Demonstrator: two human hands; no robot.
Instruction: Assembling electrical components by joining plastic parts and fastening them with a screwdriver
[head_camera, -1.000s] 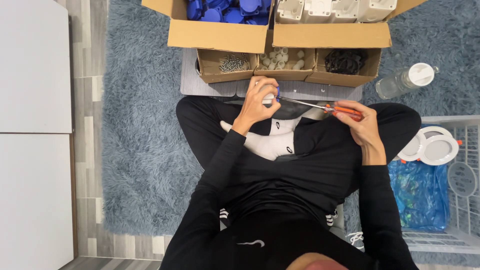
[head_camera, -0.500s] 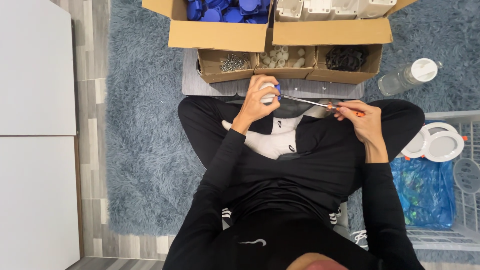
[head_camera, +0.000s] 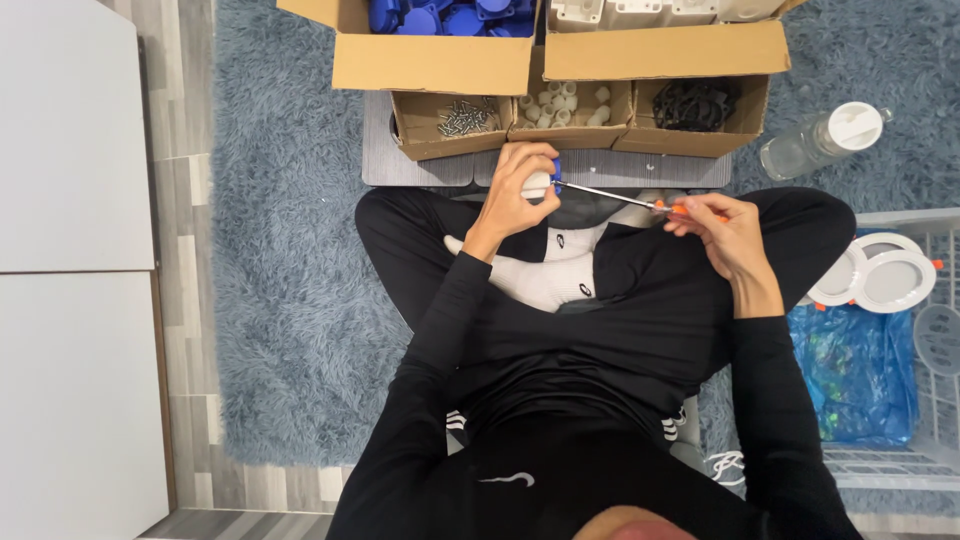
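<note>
- The left hand (head_camera: 512, 192) was curled around a small white-and-blue part (head_camera: 541, 181) just above the middle of the frame, fingers wrapped and pressed shut on it, thumb side towards the screwdriver; it looked braced that way to keep the part from turning.
- The part peeked out at the right edge of those fingers, white body with a blue bit at the top, mostly hidden by the palm.
- The right hand (head_camera: 718, 228) sat to the right of centre, fingers pinched together on the orange handle of a screwdriver (head_camera: 625, 197), a light fingertip hold that would suit twirling it rather than pushing hard.
- The thin metal shaft ran leftwards and slightly up from that handle, and its tip met the part right at the left fingers; whether it sat in a screw head, I cannot tell.
- Both hands hovered over the crossed legs in black, with a white sock (head_camera: 545, 275) just below them.
- Just above the hands lay a grey board (head_camera: 390, 160), and on it three small open cardboard trays: screws (head_camera: 462, 118) on the left, small white pieces (head_camera: 560, 103) in the middle, black parts (head_camera: 696, 104) on the right, all within easy reach.
- Behind those, at the top edge, two bigger boxes held blue caps (head_camera: 440, 15) and white housings (head_camera: 640, 10).
- A clear bottle (head_camera: 822, 142) lay at the upper right on the blue rug (head_camera: 290, 300).
- At the right edge, a wire basket (head_camera: 925, 450) held round white fittings (head_camera: 880, 278) and a blue bag (head_camera: 850, 370).
</note>
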